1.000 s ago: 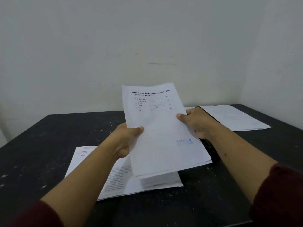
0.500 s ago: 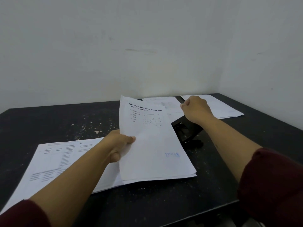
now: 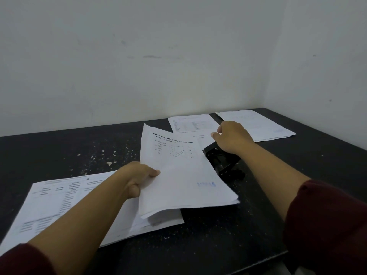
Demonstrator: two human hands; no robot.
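My left hand (image 3: pixel 137 180) grips the left edge of a thin stack of white printed sheets (image 3: pixel 182 175) and holds it tilted above the black table (image 3: pixel 228 235). The top sheet carries print near its top and a blue stamp low on the right. A black hole punch (image 3: pixel 223 162) stands just right of the stack. My right hand (image 3: pixel 232 137) lies over the punch's far end with its fingers curled down. The back of the hand hides whether they grip the punch.
A large printed sheet (image 3: pixel 59 205) lies flat at the near left, partly under the held stack. Two more paper piles lie at the back, one in the middle (image 3: pixel 190 124) and one at the right (image 3: pixel 256 124). White walls meet in the far right corner.
My right hand let go of the stack and moved right to the hole punch. My left hand lowered the stack toward the table. The view turned right.
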